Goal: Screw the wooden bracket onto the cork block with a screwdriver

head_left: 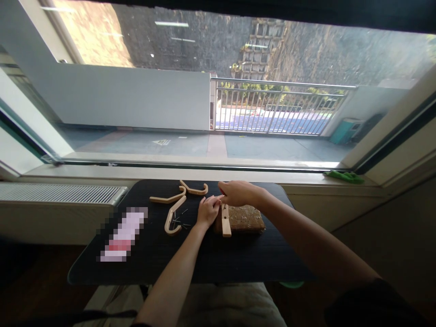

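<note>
On a small black table (190, 261) lies a brown cork-like board (247, 219) with a pale wooden hook piece (226, 222) resting on its left edge. My left hand (207, 211) sits just left of that piece, fingers curled in a pinch near its top. My right hand (236, 192) hovers above the board's far edge, closed in a fist-like pinch over the hook's upper end. What either hand pinches is too small to make out. Several dark screws (180, 221) lie loose left of my left hand.
Three more wooden hooks lie on the table: one (173, 218) by the screws, one (169, 198) behind it, one (195, 189) at the far edge. A blurred pink-white pack (124, 234) lies left. Beyond are a radiator (61, 193), a windowsill and a green cloth (344, 176).
</note>
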